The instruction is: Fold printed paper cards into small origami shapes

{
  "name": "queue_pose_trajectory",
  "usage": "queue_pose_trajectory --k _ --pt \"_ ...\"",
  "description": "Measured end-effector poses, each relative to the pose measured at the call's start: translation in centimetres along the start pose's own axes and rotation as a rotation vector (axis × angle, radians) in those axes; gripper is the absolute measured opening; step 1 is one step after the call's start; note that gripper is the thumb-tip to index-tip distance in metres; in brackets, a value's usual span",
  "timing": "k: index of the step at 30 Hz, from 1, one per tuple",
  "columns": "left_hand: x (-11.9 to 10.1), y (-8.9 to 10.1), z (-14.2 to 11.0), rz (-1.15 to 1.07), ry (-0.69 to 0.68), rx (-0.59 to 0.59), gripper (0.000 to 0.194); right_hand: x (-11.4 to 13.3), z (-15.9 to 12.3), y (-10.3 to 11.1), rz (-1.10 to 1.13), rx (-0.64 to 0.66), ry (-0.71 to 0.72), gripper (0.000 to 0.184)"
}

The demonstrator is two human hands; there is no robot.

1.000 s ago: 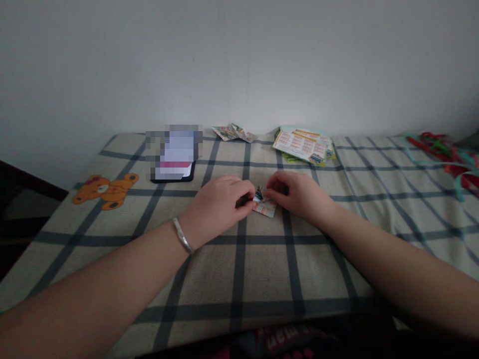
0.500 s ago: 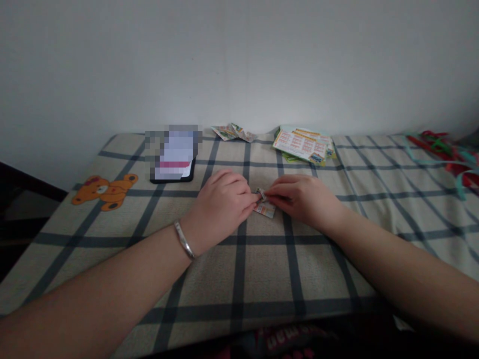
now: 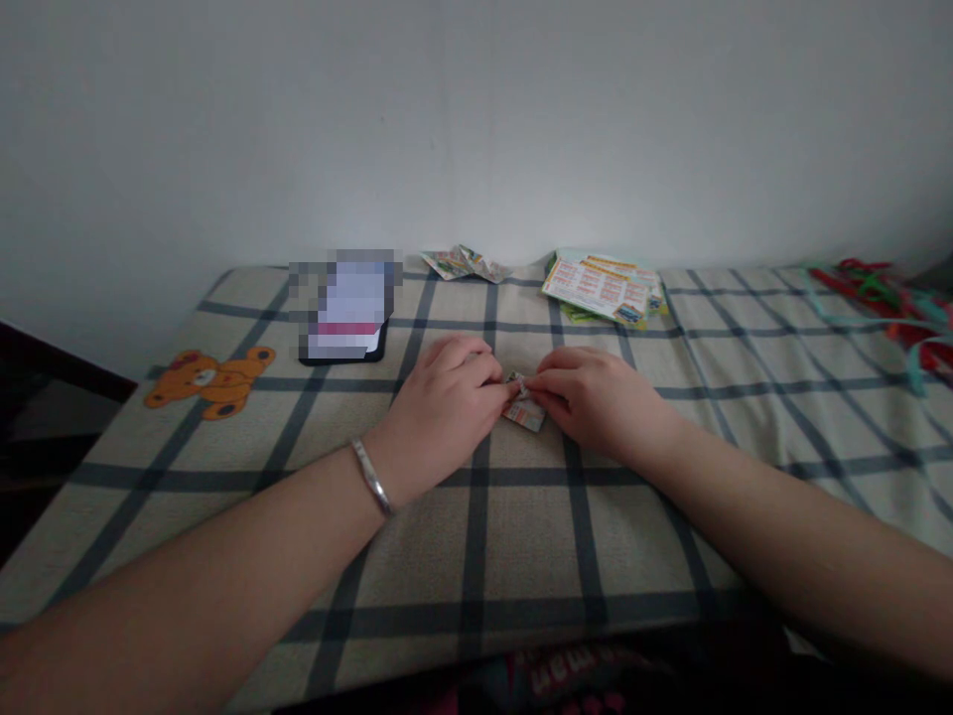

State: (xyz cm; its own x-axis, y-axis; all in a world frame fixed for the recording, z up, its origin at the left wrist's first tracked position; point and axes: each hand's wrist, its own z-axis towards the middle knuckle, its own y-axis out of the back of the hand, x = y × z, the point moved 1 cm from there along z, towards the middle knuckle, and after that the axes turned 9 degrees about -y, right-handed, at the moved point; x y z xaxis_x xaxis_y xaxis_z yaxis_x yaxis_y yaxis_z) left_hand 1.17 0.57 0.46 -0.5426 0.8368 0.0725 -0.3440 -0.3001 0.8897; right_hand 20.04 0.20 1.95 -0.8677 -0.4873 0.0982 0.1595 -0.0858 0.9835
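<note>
Paper under two-hand work, head view. The small folded paper lies on the checked cloth, btwn the L. hand and R. hand. R. thumb and index are closed w/ almost no gap, pinching its far, creased part. L. fingers are bent close together, index tip at the same part; whether they grip it or only press, can't tell. Change: L. index has straightened in onto the crease, judged to mean the fold is being pressed tight; the near part sticks out flat. Surroundings: folded scraps and cards by the wall; phone and bear, L.; ribbons, far R., blurred.
</note>
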Motion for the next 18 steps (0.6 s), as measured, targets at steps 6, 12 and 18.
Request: queue_pose_trajectory --k 6,12,18 --pt "0.0 0.1 -0.3 0.062 -0.058 -0.02 0.019 0.0 0.0 -0.1 -0.023 -0.015 0.013 0.022" --pt "-0.3 0.7 -0.3 0.064 -0.113 0.042 0.02 0.1 -0.1 -0.4 -0.037 -0.033 0.015 0.024" --pt "-0.1 1.5 -0.4 0.042 -0.146 0.114 0.02 0.1 -0.2 -0.4 -0.057 -0.042 0.027 0.023"
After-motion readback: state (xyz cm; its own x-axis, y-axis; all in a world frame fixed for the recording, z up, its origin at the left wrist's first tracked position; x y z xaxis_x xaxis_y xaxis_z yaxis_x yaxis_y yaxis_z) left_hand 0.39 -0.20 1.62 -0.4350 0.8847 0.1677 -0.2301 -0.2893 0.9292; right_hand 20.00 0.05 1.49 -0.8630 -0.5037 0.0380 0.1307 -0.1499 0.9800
